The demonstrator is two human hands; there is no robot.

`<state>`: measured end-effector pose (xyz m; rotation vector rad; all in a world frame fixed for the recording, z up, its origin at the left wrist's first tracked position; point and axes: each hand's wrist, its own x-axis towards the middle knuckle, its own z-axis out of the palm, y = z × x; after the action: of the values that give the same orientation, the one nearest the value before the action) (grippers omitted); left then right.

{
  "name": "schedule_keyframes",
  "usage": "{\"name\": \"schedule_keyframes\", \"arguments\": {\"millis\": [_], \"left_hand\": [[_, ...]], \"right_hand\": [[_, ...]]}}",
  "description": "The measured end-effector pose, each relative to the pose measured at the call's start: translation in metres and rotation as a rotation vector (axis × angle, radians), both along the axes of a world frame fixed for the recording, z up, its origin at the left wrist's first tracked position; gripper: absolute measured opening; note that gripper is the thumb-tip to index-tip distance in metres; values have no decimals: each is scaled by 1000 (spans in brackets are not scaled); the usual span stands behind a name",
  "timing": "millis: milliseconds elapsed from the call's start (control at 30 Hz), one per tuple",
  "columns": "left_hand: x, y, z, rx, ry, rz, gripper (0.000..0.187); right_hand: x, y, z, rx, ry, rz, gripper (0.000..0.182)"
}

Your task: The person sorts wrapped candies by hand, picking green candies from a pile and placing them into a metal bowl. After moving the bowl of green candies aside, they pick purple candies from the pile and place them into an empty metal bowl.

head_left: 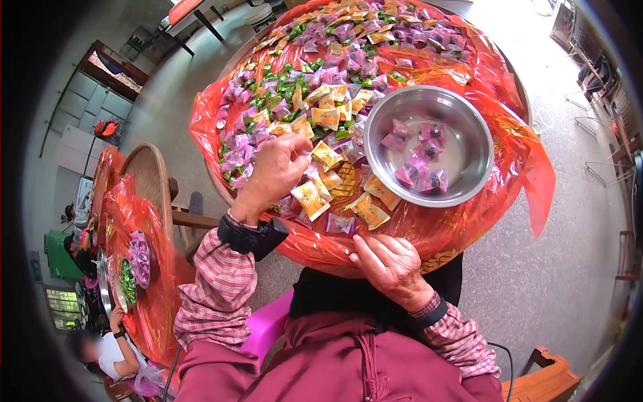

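Note:
Over the heap of small wrapped packets, my left hand (278,167) is closed, fingertips drawn together; what they hold, if anything, is hidden. Yellow-orange packets (326,155) lie just beside its fingers, with purple packets (241,151) and green ones (287,86) spread around and beyond. At the near edge of the round tray (315,251), lined with red plastic, my right hand (392,268) rests with its fingers stretched out. A single purple packet (340,224) lies close to those fingertips. To the right on the tray stands a metal bowl (480,164) holding several purple packets (429,151).
Another table covered in red plastic (151,308) stands at the left, bearing bowls of purple and green packets. A person (120,352) sits beside it, one hand at a bowl. A pink stool (271,328) is under me. Racks (596,74) line the right wall.

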<state>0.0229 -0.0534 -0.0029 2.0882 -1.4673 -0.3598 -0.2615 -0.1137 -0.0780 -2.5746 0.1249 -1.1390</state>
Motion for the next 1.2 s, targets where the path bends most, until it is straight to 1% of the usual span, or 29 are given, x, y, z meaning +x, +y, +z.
{"name": "schedule_keyframes", "arguments": {"millis": [33,67,133,233,300,400,467,500,533,600,633,667,733,767,833,867,933,967,1000,1067,1100,1167,1200], "left_hand": [[1,4,-5,33,-226,-22,30],[1,7,-8,33,-226,-21,30],[1,10,-13,114,-433,-174,33],[1,11,-27,97,-452,-144,30],[0,11,-28,85,-459,-128,29],[1,10,-21,103,-398,-126,24],[4,15,-9,84,-142,-56,22],[7,16,-1,83,-80,-83,23],[7,14,3,84,-82,-81,23],[-3,6,18,-31,343,78,25],[-12,0,33,8,484,110,28],[-19,-9,40,6,483,112,28],[-29,-26,47,3,661,44,30],[-37,-34,48,1,662,42,30],[-47,-46,48,-183,819,-163,31],[-43,-47,47,-181,818,-165,31],[-26,-45,42,-178,471,-189,28],[-15,-38,40,-82,351,-145,32],[-4,-30,34,-78,347,-146,32],[16,-15,17,67,-192,-133,36],[21,-9,8,70,-193,-131,36],[23,1,-5,152,-512,-153,37],[22,2,-9,150,-511,-152,37]], "right_hand": [[0,0,0,0,0,1,31],[0,0,0,1,-2,1,31],[0,0,1,1,-3,2,31],[1,0,3,-1,-4,2,30],[0,0,4,9,6,1,30],[0,0,3,8,9,3,31],[0,0,2,8,5,0,31],[0,0,2,6,1,1,31],[1,0,2,7,-1,4,31],[0,0,3,0,0,-1,32],[0,1,3,-2,-1,2,32],[0,1,2,6,1,0,32],[0,1,2,11,3,-2,33],[0,1,2,24,0,-4,32],[0,1,3,38,-4,-8,32],[0,1,3,31,-6,-10,32],[-1,1,3,27,-12,-15,32],[0,1,3,26,-19,-13,32],[0,1,3,26,-25,-10,32],[1,1,3,25,-25,-11,32],[0,1,3,19,-20,-12,31],[0,1,1,16,-12,-5,32],[0,1,1,10,-3,0,33]]}}
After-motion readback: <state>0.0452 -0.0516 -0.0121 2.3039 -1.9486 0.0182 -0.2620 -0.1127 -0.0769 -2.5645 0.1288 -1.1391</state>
